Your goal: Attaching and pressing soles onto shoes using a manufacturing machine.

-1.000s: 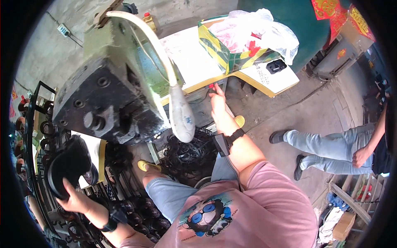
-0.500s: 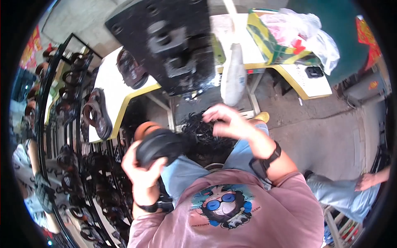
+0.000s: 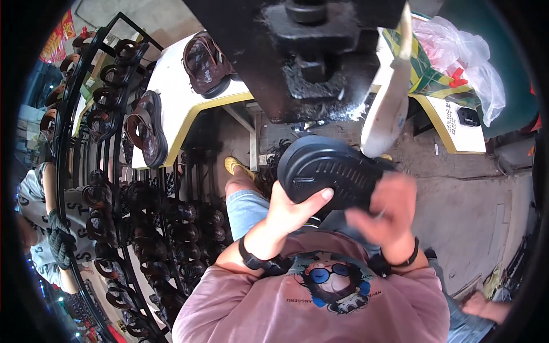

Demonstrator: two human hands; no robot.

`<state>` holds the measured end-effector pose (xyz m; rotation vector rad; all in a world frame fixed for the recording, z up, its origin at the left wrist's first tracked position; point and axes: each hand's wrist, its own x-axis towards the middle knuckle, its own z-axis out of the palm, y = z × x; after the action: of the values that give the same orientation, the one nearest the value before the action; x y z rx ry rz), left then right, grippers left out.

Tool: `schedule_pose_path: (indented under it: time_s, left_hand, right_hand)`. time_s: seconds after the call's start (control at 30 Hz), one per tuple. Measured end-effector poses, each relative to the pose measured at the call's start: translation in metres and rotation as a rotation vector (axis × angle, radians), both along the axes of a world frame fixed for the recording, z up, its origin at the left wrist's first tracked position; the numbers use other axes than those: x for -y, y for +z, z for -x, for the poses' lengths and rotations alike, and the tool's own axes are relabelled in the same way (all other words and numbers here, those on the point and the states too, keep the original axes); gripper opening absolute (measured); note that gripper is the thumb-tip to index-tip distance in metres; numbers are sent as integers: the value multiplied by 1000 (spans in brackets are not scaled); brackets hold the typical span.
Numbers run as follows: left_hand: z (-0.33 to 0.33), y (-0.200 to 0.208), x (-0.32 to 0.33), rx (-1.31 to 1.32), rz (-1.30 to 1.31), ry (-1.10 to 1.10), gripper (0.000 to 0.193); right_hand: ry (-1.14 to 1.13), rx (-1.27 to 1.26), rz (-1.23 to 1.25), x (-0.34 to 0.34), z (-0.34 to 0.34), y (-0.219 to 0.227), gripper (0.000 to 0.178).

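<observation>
Since the frame half a second back, the black sole (image 3: 329, 171) has swung from over the left thigh to the middle of my view, turned so that its slotted face meets the camera, and the right hand (image 3: 392, 208) has come across to its right end. From my distant seat I see the left hand (image 3: 286, 217) gripping the near left edge, thumb laid across the slotted face and the other fingers hidden beneath. Motion blurs the right hand, so I cannot tell whether its fingers are closed on the sole or merely beside it. I see the sole held tilted above the lap, just below the black machine head (image 3: 314, 68) in my picture, with a pale elongated fixture (image 3: 389, 114) near its right end. Off to the left I have two brown sandals (image 3: 150, 128) on a white table (image 3: 174, 94) with a yellow edge, and past it a black rack (image 3: 64, 131) loaded with more footwear, a co-worker's dark gloved hand (image 3: 60, 240) showing at its frame
</observation>
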<state>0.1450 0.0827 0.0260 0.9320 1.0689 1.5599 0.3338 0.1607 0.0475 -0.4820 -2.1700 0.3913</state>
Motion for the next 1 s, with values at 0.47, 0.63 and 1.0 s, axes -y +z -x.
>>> schedule_pose_path:
  time_s: [0.47, 0.63, 1.0]
  left_hand:
    - [-19, -5, -5, 475, -16, 103, 48]
    - [3, -28, 7, 673, -28, 145, 57]
    - [112, -27, 24, 560, -378, 192, 84]
  right_hand:
    - [266, -1333, 1300, 11, -46, -105, 88]
    - [347, -1101, 1374, -1, -32, -105, 75]
    - [550, -1004, 1530, 31, 63, -92, 58]
